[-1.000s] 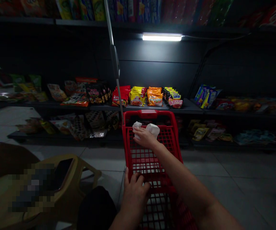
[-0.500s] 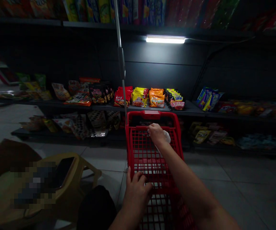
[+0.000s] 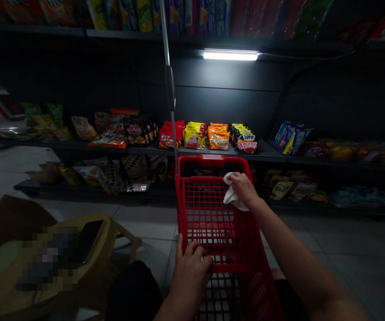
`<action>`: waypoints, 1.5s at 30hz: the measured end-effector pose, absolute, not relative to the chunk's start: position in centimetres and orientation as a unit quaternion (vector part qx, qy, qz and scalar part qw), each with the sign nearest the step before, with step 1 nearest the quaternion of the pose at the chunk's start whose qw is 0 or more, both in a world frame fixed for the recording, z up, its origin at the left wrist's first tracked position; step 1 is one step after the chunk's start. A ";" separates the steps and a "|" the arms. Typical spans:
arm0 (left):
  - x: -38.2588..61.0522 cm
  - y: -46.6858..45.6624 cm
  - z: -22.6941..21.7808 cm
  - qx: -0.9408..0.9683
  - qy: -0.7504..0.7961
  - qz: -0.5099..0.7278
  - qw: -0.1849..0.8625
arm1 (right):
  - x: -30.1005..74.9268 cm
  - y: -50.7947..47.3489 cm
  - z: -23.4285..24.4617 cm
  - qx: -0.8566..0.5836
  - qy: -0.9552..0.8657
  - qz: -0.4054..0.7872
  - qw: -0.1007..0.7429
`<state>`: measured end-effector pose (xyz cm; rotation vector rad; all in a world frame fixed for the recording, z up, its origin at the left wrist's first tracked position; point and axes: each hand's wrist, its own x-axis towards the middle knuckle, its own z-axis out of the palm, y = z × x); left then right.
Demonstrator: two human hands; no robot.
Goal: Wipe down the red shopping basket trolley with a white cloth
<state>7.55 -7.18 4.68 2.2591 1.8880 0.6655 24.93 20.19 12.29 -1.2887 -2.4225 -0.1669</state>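
Two bare hands work at a red plastic shopping cart [image 3: 212, 161]: the right hand [image 3: 242, 189], further right than half a second ago, clasps a white cloth [image 3: 232, 198] against the far right corner of the basket, while the left hand [image 3: 191, 272] curls around the near mesh. Beyond stand dark shelves [image 3: 205, 151] of bright food packets [image 3: 195, 137] (their labels too small to read), and at lower left a tan plastic stool [image 3: 122, 236] bears a black phone [image 3: 90, 240].
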 end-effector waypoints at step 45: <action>7.4 -6.7 4.7 0.758 0.615 0.207 0.069 | 24.0 12.6 11.6 -0.350 -0.765 0.372 0.393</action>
